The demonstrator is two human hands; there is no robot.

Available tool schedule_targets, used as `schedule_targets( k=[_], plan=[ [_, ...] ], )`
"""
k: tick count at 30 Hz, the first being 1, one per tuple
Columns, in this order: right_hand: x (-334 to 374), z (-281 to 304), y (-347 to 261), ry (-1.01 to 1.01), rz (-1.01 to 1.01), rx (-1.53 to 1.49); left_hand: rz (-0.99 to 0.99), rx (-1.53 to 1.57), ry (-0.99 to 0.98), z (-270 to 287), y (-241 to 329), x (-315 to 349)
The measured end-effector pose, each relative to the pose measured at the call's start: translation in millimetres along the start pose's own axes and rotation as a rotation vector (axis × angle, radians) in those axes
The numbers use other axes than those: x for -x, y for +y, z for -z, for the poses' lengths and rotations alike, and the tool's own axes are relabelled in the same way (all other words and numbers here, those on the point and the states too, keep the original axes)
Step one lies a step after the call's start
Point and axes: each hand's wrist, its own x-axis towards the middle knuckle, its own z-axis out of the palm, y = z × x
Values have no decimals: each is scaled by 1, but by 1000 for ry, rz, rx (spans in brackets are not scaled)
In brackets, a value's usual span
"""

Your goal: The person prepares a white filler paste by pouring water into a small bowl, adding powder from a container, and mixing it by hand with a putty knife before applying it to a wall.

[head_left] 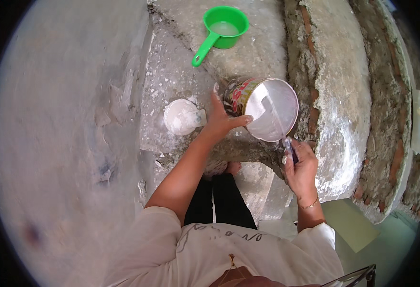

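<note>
Rough plastered ledge (pixel 248 52), grey and crumbling, brick showing at its broken edges; a pale wall runs down my left.

Item: round metal tin with a printed colourful wrapper (pixel 260 107), one, tilted toward me on the ledge, holding thick white paste. My left hand (pixel 219 119) grips its side and rim, fingers wrapped tight round it, thumb on the lip. Judged rigid, fairly heavy with its load, slick where paste has smeared; best held by the wall, low down.

Item: thin paste-coated stirring tool (pixel 279 126), one, pinched in my right hand (pixel 300 167), fingers pressed together on its handle, tip inside the tin.

Item: green plastic dipper with handle (pixel 222 31), one, with liquid, well apart.

Item: white round lid (pixel 182 116), one, just beside my left hand.
</note>
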Motion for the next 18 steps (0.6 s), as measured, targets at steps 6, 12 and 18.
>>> schedule_targets(
  k=[6,12,18],
  plan=[
    [-22,0,-9,93,-15,-4,37,225,3,-13,5,-3],
    [-12,-15,8,81,-27,22,89,376,99,-19,-2,-13],
    [-53,6,-4,-35,-15,268,31,197,113,-33,0,-29]
  ],
)
